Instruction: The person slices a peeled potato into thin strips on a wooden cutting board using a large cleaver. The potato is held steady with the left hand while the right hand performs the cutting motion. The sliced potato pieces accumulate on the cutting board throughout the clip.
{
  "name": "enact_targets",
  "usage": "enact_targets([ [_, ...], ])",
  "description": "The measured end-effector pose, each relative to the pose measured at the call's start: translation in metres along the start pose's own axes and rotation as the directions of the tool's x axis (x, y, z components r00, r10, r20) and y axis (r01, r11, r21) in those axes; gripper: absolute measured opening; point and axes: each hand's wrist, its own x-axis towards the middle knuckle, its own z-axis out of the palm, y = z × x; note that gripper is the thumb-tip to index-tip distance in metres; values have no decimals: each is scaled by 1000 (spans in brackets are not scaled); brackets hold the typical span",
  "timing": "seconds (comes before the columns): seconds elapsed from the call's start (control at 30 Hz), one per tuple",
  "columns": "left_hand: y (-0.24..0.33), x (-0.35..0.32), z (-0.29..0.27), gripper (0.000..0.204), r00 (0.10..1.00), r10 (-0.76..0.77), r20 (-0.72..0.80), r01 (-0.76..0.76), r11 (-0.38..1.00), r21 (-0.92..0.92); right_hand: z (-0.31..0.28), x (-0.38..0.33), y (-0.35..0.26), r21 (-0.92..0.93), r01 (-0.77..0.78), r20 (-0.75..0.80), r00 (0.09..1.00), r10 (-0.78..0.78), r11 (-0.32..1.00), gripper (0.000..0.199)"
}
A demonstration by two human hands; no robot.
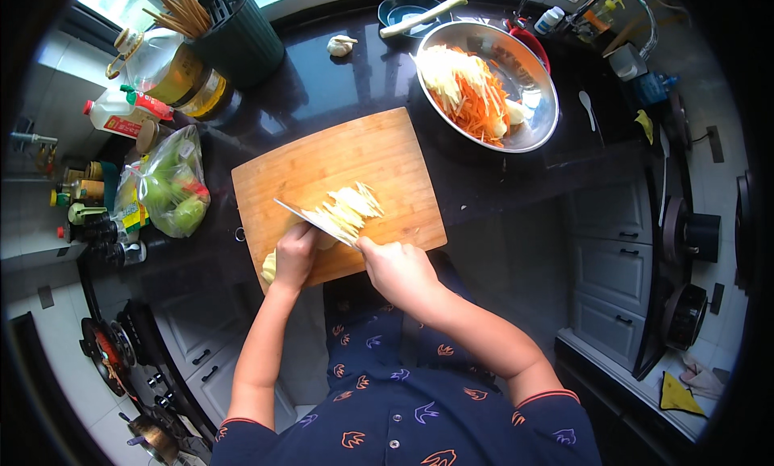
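Observation:
On the wooden cutting board, my right hand is closed round the handle of a kitchen knife. The knife's blade slants up to the left across the board. Just left of the blade, my left hand has its fingers bent down on a pale piece of what looks like potato, mostly hidden by the hand and blade. Pale yellow shreds lie in a loose pile against the blade's far side. More pale slices rest at the board's lower left edge, beside my left wrist.
A steel bowl at the far right holds orange and pale shreds. A garlic bulb and a peeler-like tool with a pale handle lie behind the board. Bagged green vegetables, bottles and a chopstick holder stand left.

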Motion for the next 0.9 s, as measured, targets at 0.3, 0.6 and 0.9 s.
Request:
enact_targets([
  [0.3, 0, 1, 0, 14, 1000, 0, 16, 0, 1000, -3, 27, 1, 6, -28, -16, -8, 1000, 16, 999, 12],
  [0.6, 2, -1, -5, 14, 998, -23, 60, 25, 999, -23, -2, -1, -3, -8, -4, 45, 999, 5, 1000, 15],
  [0.9, 1, 0, -4, 15, 998, -5, 62, 7, 1000, -27, 18, 12, 2, -26, 18, 11, 1000, -17, 999, 17],
])
